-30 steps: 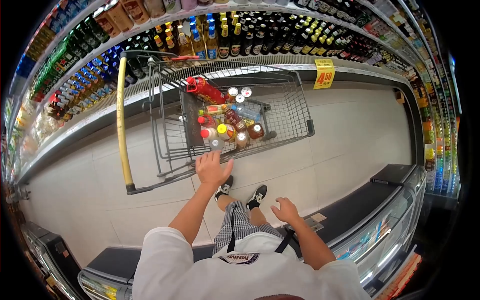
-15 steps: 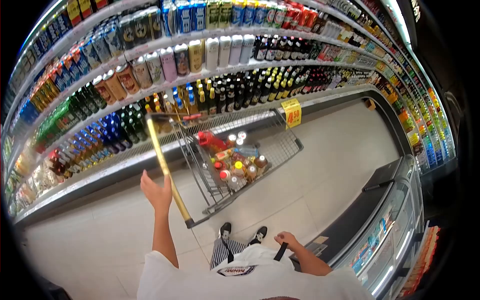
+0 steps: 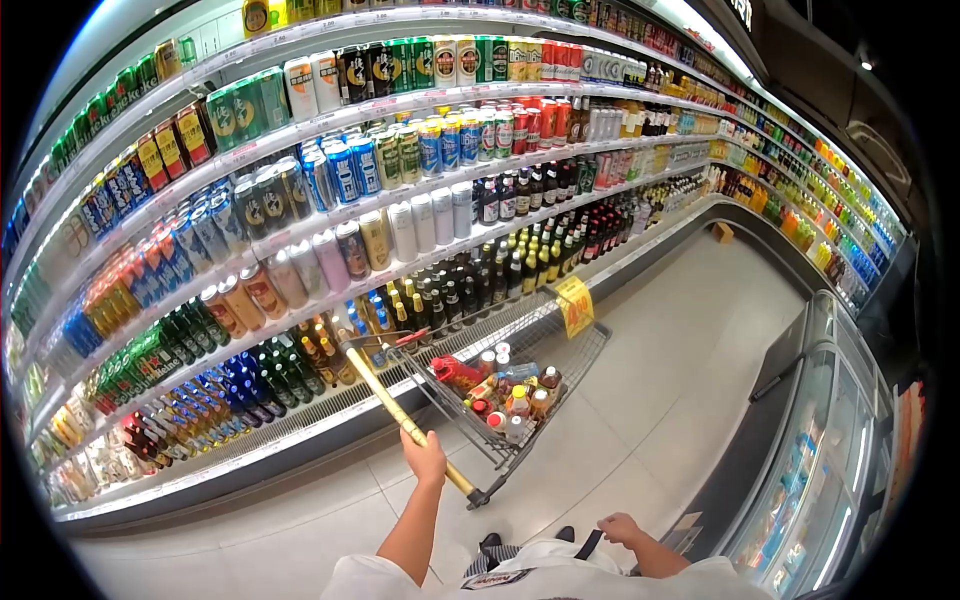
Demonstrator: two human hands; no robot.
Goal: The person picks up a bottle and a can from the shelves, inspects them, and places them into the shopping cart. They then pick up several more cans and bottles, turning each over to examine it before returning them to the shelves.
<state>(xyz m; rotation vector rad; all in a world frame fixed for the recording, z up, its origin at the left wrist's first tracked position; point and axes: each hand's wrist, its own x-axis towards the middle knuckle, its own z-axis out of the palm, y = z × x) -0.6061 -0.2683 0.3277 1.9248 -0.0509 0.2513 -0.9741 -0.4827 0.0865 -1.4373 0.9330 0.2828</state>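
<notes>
My left hand [image 3: 425, 457] is wrapped round the yellow handle [image 3: 378, 388] of a shopping cart, towards its near end. The cart's wire basket [image 3: 577, 372] holds several drinks bottles with red, yellow and white caps, along with a red package [image 3: 456, 373]. In front of my waist, my right hand [image 3: 622, 530] is closed at the end of a black strap [image 3: 590, 545], which stands taut from my white shirt.
Shelves [image 3: 440, 180] of cans and bottles curve along the left and far side. A yellow price sign [image 3: 574, 306] hangs at the shelf edge beside the cart. Glass-topped freezers [image 3: 800, 450] line the right. A small brown box [image 3: 722, 233] lies on the floor far ahead.
My left hand, open beside the cart handle before, has closed round it. The view has tilted up, showing more upper shelves. My right hand stays at the strap.
</notes>
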